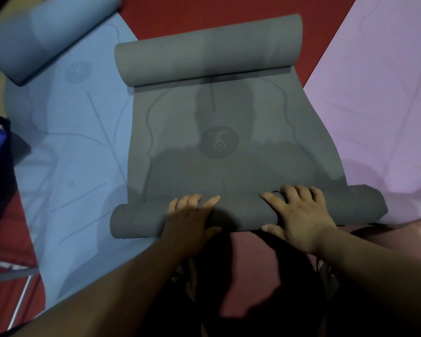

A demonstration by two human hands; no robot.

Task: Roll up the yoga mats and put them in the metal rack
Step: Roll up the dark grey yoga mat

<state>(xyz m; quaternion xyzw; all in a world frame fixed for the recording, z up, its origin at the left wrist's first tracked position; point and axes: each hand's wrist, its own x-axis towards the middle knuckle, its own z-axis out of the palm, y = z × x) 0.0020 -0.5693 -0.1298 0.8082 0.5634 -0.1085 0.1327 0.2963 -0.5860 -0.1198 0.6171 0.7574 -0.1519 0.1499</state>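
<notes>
**Grey mat, rolling begun at the near end**

The grey yoga mat (219,142) lies on the red floor (204,15), its length running away from the person. Its near roll (241,212) sits crosswise under both hands. Left hand (192,215) and right hand (299,215) press on top, fingers spread and fairly straight, clasping nothing. Flat mat lies just ahead of the fingertips, so the roll likely goes forward toward the curled far end (209,52). A blue mat (83,142) and a lilac mat (374,93) flank the side edges. Metal tubing (10,273), perhaps the rack, stands lower left.
</notes>
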